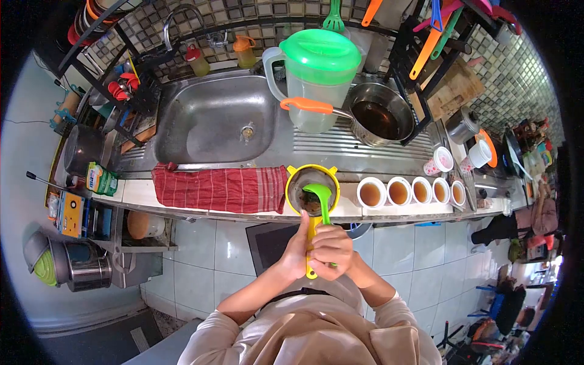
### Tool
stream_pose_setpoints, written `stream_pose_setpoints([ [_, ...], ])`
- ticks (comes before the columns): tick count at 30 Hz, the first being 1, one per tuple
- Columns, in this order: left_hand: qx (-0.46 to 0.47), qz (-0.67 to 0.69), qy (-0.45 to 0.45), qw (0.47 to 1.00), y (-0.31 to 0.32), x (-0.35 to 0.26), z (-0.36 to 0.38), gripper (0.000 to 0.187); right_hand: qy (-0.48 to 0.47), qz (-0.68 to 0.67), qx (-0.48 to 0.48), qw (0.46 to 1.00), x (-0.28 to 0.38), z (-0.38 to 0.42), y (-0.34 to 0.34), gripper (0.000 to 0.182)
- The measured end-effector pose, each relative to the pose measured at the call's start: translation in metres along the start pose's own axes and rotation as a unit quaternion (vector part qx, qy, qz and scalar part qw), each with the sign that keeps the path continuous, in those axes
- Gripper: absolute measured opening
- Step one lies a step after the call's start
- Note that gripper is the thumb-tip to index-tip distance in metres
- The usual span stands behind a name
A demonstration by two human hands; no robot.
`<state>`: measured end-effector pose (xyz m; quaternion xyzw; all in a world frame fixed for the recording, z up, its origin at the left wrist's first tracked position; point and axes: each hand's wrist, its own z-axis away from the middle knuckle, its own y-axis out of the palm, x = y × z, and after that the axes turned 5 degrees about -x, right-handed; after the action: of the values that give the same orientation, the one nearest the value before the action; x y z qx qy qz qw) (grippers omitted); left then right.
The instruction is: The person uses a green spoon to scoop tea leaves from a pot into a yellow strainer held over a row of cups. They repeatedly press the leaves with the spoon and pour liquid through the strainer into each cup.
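A yellow strainer (311,176) rests over the counter's front edge, with dark wet tea leaves inside. My left hand (296,250) grips its yellow handle. My right hand (333,250) holds a green spoon (319,196) whose bowl presses down into the leaves. What lies under the strainer is hidden. Just to the right, several white cups of brown tea (371,193) stand in a row along the counter edge.
A red striped cloth (219,188) hangs over the counter left of the strainer. Behind it are a steel sink (213,118), a green-lidded plastic jug (316,79) and a saucepan of dark tea (380,115). Utensil racks line the tiled wall.
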<state>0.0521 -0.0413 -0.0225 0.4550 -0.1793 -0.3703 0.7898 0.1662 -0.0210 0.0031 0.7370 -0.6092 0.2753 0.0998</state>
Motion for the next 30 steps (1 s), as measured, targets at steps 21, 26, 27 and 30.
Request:
stream_pose_setpoints([
  [21,0.057,0.047,-0.045,0.996,-0.003,-0.010,0.001,0.053,0.018,-0.024,0.084,0.996,0.000,-0.012,0.005,0.017],
  [26,0.024,-0.009,-0.021,0.999,-0.001,-0.011,0.003,0.054,0.045,-0.050,0.052,0.996,-0.001,-0.012,0.005,0.017],
  [27,0.024,-0.009,-0.021,0.999,0.002,-0.010,0.005,0.054,0.044,-0.050,0.052,0.996,-0.001,-0.013,0.004,0.017],
  [30,-0.040,-0.080,0.014,0.996,0.008,-0.009,0.008,0.056,0.058,-0.055,0.041,0.996,0.000,-0.013,0.005,0.016],
])
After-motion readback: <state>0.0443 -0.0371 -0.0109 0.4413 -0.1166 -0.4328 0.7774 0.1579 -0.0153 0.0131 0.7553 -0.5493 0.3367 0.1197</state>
